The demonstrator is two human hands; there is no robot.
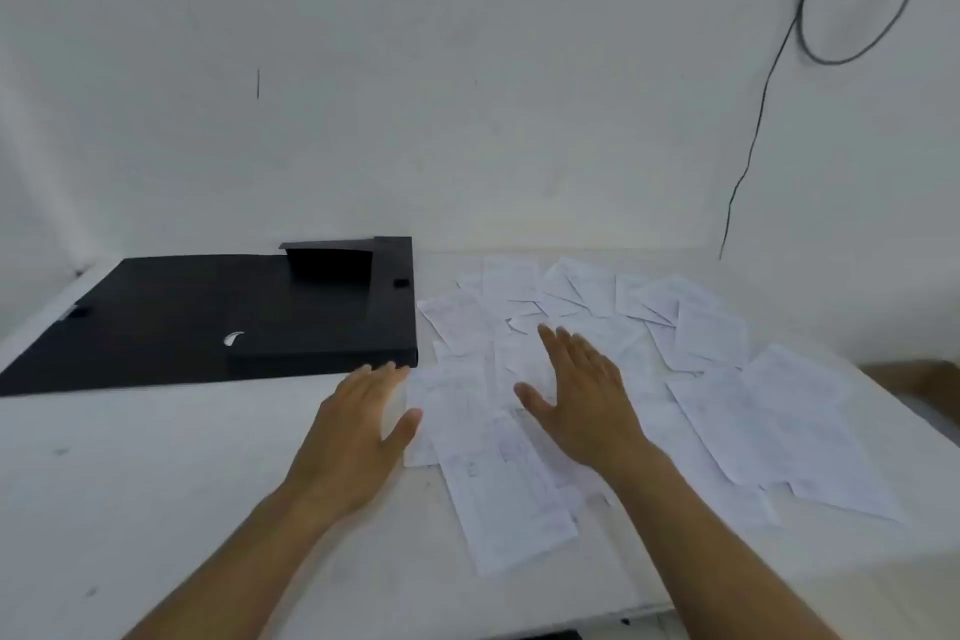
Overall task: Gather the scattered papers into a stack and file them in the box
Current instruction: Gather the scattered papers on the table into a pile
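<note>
Fingers straight and spread, holding nothing, the left hand [358, 424] and right hand [582, 392] hover over the scattered papers [597, 379] on the table [156, 483], seemingly to sweep them together beside the open black box [218, 322].

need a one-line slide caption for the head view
Both open hands, left hand and right hand, reach over scattered papers beside an open black file box.

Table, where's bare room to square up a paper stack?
Bare table lies in front of the black box, left of the left hand. The right half is crowded: scattered papers overlap under and beyond the right hand.
</note>
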